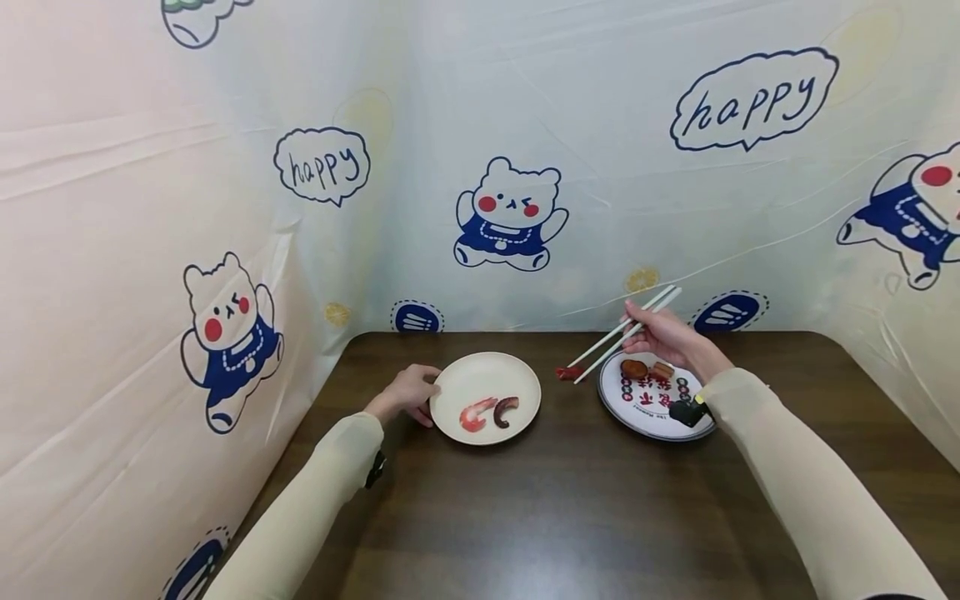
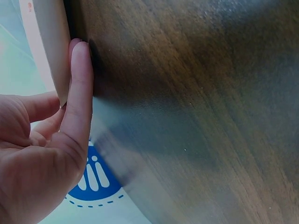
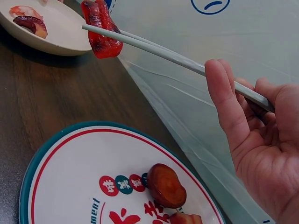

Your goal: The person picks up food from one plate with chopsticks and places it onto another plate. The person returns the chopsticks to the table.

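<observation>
Left grip (image 1: pixel 408 389): pinching cream plate (image 1: pixel 483 377) edge | Right grip (image 1: pixel 663 336): holding chopsticks (image 3: pixel 163 55) | tips: clamping red piece (image 3: pixel 105 47)

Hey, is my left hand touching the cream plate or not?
Touching: the left wrist view shows your left hand pinching the cream plate by its rim.

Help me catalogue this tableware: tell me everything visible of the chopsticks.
The chopsticks are a slim, straight, pale grey-green pair, smooth and apparently plastic. The right hand grips their upper part. They slant down toward the person's left, pinching a glossy red food piece near the tips. In the head view, those tips appear between the cream plate and the printed plate.
</observation>
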`<state>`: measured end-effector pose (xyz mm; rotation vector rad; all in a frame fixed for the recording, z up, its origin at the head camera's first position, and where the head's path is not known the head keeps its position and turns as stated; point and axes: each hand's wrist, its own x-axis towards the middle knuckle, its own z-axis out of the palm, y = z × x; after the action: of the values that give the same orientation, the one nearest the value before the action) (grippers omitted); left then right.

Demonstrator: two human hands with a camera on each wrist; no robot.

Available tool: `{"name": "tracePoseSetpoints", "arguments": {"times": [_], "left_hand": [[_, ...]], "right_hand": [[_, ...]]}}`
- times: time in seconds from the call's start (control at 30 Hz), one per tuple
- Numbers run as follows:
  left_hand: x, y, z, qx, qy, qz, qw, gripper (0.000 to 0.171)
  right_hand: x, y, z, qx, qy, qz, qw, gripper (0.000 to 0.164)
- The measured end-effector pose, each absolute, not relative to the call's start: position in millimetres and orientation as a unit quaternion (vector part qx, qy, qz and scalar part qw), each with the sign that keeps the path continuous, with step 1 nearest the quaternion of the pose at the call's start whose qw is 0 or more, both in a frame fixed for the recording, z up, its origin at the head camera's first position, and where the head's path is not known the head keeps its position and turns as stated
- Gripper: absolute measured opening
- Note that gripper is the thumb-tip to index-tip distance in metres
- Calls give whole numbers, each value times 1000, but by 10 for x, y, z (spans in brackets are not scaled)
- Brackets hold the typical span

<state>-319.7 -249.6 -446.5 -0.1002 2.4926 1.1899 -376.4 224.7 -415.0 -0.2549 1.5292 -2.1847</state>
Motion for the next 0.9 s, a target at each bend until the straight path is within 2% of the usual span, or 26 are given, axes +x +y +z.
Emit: {"name": "tracePoseSetpoints", "arguments": {"times": [0.9], "left_hand": [[-3185,-2503,-4475,-35,883,429,187,45]], "right_hand": [[-3809,1935,-4239,-84,579,-783,210,43]]}}
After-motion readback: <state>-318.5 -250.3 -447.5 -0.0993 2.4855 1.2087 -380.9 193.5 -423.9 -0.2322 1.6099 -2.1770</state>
